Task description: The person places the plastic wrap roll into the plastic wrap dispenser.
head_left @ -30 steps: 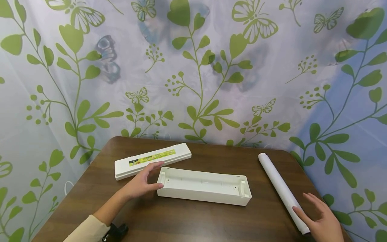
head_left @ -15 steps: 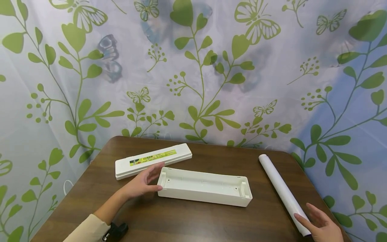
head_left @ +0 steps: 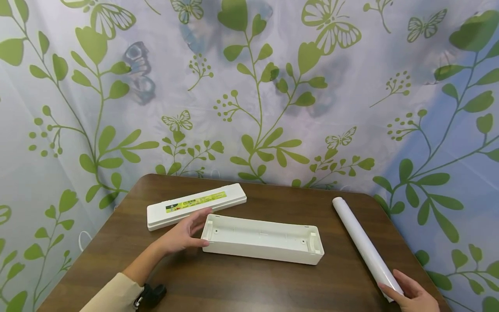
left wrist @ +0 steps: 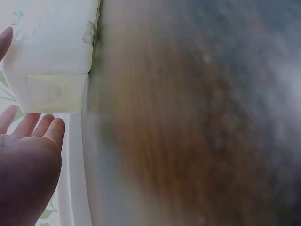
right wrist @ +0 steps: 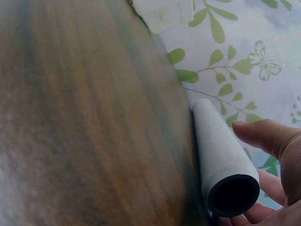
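A long white plastic box (head_left: 261, 251) lies hollow side up on the table. My left hand (head_left: 183, 236) holds its left end, thumb at the front corner and fingers at the back corner. Seen from the left wrist, the fingers (left wrist: 55, 129) come right up to the box's end. To the right lies a white roll of plastic wrap (head_left: 362, 242) on a dark hollow core. My right hand (head_left: 413, 294) grips its near end, the thumb on the left side and the fingers round the right. In the right wrist view the fingers (right wrist: 258, 212) pass behind the roll.
Behind the box, at the left, lies a long white lid (head_left: 196, 206) with a yellow-green label. The brown wooden table (head_left: 265, 286) ends at a patterned cloth (head_left: 273, 86) behind. A black wrist strap (head_left: 150, 297) sits on my left wrist.
My right hand has moved down along the roll and closed round its near end. My left hand has drawn in on the box's left end. Box and lid have stayed put.
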